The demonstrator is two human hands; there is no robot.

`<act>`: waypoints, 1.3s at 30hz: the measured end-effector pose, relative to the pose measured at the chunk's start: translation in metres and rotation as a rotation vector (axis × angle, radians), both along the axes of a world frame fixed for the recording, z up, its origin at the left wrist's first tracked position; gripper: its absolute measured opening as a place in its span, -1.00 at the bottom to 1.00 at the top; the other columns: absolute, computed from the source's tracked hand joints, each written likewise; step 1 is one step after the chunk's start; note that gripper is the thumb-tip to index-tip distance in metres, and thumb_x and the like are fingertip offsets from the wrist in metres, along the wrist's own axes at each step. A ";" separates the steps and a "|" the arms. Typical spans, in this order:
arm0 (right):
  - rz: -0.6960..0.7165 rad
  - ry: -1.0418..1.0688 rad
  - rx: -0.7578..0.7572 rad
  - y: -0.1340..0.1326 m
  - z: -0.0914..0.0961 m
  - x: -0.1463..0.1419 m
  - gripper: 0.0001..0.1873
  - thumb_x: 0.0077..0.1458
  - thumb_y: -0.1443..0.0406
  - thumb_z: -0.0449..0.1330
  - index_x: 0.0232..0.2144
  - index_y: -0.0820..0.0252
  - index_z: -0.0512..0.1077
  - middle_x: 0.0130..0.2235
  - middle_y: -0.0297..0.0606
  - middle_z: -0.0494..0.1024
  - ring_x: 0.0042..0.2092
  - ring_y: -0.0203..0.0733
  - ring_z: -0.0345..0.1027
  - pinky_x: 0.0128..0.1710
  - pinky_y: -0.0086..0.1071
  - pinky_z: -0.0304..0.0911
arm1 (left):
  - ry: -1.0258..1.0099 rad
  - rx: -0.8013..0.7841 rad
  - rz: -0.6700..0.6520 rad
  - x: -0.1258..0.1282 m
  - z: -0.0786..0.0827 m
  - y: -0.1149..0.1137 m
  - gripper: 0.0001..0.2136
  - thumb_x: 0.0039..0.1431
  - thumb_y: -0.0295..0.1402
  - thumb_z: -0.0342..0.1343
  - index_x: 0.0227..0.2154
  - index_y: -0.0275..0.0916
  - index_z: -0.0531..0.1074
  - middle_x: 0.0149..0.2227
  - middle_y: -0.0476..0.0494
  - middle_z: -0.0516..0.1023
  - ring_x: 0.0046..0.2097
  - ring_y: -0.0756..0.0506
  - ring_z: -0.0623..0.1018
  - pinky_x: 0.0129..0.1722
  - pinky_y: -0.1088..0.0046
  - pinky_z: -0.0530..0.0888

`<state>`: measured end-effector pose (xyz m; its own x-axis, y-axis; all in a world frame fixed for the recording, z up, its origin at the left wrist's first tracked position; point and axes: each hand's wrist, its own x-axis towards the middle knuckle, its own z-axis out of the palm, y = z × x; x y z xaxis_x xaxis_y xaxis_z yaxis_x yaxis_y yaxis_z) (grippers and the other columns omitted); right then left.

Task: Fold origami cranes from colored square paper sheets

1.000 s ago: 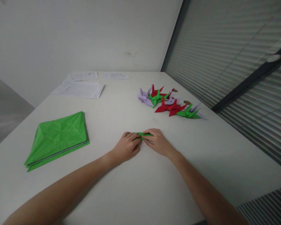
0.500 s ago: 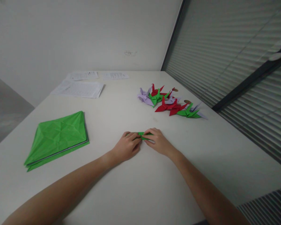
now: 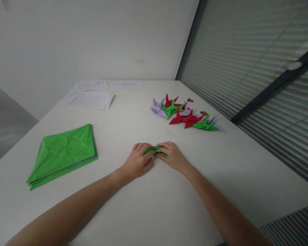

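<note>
A small, narrow piece of folded green paper (image 3: pixel 155 150) lies on the white table (image 3: pixel 149 205) between my two hands. My left hand (image 3: pixel 138 160) pinches its left end with curled fingers. My right hand (image 3: pixel 170 155) presses and grips its right end, fingers bent over it. Most of the piece is hidden under my fingers. Both forearms reach in from the bottom edge.
A stack of green square sheets (image 3: pixel 64 152) lies to the left. Several finished paper cranes (image 3: pixel 184 114) in red, green and lilac sit at the far right, near the blinds (image 3: pixel 259 68). White printed sheets (image 3: pixel 88 99) lie at the back.
The green piece has shifted slightly between my fingers, and my left fingers have lifted a little off its left end. The view has tilted up a touch.
</note>
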<state>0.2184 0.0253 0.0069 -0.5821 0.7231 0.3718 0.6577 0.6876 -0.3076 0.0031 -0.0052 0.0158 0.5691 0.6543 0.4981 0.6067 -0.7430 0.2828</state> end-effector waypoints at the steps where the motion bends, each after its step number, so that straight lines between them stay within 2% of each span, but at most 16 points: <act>1: -0.010 0.010 0.006 -0.001 0.001 -0.001 -0.87 0.10 0.31 0.28 -0.24 0.10 0.54 -0.11 -0.17 0.57 -0.05 -0.07 0.38 -0.03 -0.12 0.27 | -0.038 0.014 0.008 -0.001 0.001 -0.001 -0.75 0.23 -0.44 0.01 -0.06 -0.18 0.44 -0.05 -0.22 0.47 0.04 -0.18 0.41 0.03 0.16 0.34; 4: -0.051 0.086 0.000 -0.002 0.004 -0.001 -0.88 0.12 0.33 0.25 -0.24 0.11 0.53 -0.14 -0.17 0.57 -0.10 -0.07 0.42 -0.06 -0.14 0.30 | -0.187 0.036 0.070 -0.003 0.002 -0.002 -0.81 0.24 -0.42 0.01 -0.13 -0.17 0.45 -0.10 -0.22 0.47 -0.03 -0.16 0.42 -0.02 0.17 0.36; 6: -0.076 0.191 -0.033 -0.001 0.005 0.000 -0.89 0.14 0.32 0.22 -0.25 0.11 0.52 -0.15 -0.16 0.57 -0.12 -0.09 0.45 -0.07 -0.16 0.32 | -0.334 -0.003 0.127 -0.003 0.002 -0.002 -0.85 0.25 -0.40 0.01 -0.18 -0.17 0.45 -0.13 -0.21 0.45 -0.06 -0.14 0.42 -0.03 0.17 0.38; 9: -0.126 0.414 -0.113 0.002 0.007 0.001 -0.90 0.12 0.26 0.23 -0.30 0.13 0.51 -0.18 -0.16 0.57 -0.15 -0.11 0.46 -0.09 -0.20 0.35 | -0.586 -0.164 0.187 0.001 0.002 0.000 -0.88 0.26 -0.35 0.00 -0.28 -0.19 0.43 -0.22 -0.17 0.44 -0.12 -0.11 0.43 -0.08 0.24 0.42; 12: -0.216 0.666 -0.296 0.000 0.011 -0.004 -0.80 0.05 0.16 0.27 -0.34 0.16 0.49 -0.31 -0.21 0.58 -0.29 -0.14 0.47 -0.26 -0.26 0.39 | -0.769 -0.423 0.212 0.007 0.000 0.001 -0.82 0.23 -0.22 0.05 -0.40 -0.21 0.37 -0.35 -0.10 0.44 -0.25 -0.07 0.45 -0.22 0.34 0.44; 15: -0.246 0.841 -0.588 -0.009 0.017 -0.017 -0.70 0.01 0.07 0.29 -0.30 0.15 0.45 -0.52 -0.33 0.52 -0.47 -0.19 0.43 -0.50 -0.37 0.31 | -0.848 -0.706 0.120 0.013 -0.003 0.000 -0.72 0.18 -0.10 0.12 -0.43 -0.24 0.35 -0.44 -0.04 0.43 -0.37 -0.02 0.45 -0.30 0.40 0.43; 18: -0.168 0.905 -0.714 -0.022 0.022 -0.032 -0.68 0.01 0.07 0.29 -0.28 0.13 0.39 -0.51 -0.36 0.53 -0.49 -0.21 0.42 -0.54 -0.41 0.27 | -0.857 -0.752 0.005 0.015 -0.004 -0.004 -0.66 0.20 -0.04 0.09 -0.43 -0.25 0.35 -0.42 -0.05 0.44 -0.35 -0.03 0.45 -0.27 0.40 0.41; 20: -0.107 0.903 -0.691 -0.027 0.024 -0.039 -0.72 0.04 0.08 0.27 -0.31 0.12 0.38 -0.42 -0.32 0.54 -0.44 -0.23 0.45 -0.47 -0.40 0.32 | -0.840 -0.711 -0.015 0.015 -0.003 -0.006 -0.64 0.23 -0.02 0.05 -0.44 -0.25 0.35 -0.42 -0.05 0.43 -0.33 -0.03 0.44 -0.25 0.39 0.40; 23: -0.057 0.860 -0.568 -0.029 0.024 -0.042 -0.78 0.08 0.12 0.23 -0.36 0.14 0.40 -0.32 -0.28 0.53 -0.35 -0.24 0.45 -0.33 -0.37 0.38 | -0.793 -0.636 -0.010 0.013 0.000 -0.006 -0.62 0.26 -0.01 0.01 -0.47 -0.25 0.36 -0.39 -0.07 0.41 -0.29 -0.04 0.42 -0.22 0.39 0.40; 28: -0.025 0.792 -0.405 -0.027 0.022 -0.038 -0.82 0.14 0.17 0.19 -0.38 0.15 0.44 -0.31 -0.24 0.50 -0.26 -0.22 0.42 -0.28 -0.37 0.36 | -0.784 -0.572 -0.009 0.011 0.001 -0.004 -0.66 0.22 -0.08 0.09 -0.50 -0.25 0.37 -0.32 -0.09 0.36 -0.23 -0.04 0.40 -0.22 0.43 0.39; 34: -0.023 0.805 -0.443 -0.028 0.020 -0.039 -0.84 0.13 0.18 0.20 -0.37 0.15 0.45 -0.31 -0.25 0.51 -0.28 -0.22 0.42 -0.27 -0.36 0.35 | -0.864 -0.629 -0.017 0.011 -0.005 -0.004 -0.69 0.19 -0.17 0.16 -0.54 -0.26 0.33 -0.39 -0.03 0.36 -0.30 -0.01 0.39 -0.25 0.46 0.36; 39: -0.084 0.879 -0.602 -0.026 0.019 -0.038 -0.77 0.09 0.11 0.21 -0.36 0.15 0.47 -0.36 -0.29 0.53 -0.34 -0.23 0.40 -0.33 -0.38 0.31 | -1.071 -0.772 -0.044 0.011 -0.005 -0.003 -0.68 0.06 -0.14 0.27 -0.53 -0.28 0.38 -0.46 -0.02 0.42 -0.37 0.01 0.40 -0.30 0.45 0.36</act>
<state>0.1803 -0.0005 0.0256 -0.2238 0.9528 0.2054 0.0780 0.2275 -0.9706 0.0139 -0.0077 0.0106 0.1576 0.9622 0.2221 -0.2014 -0.1889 0.9611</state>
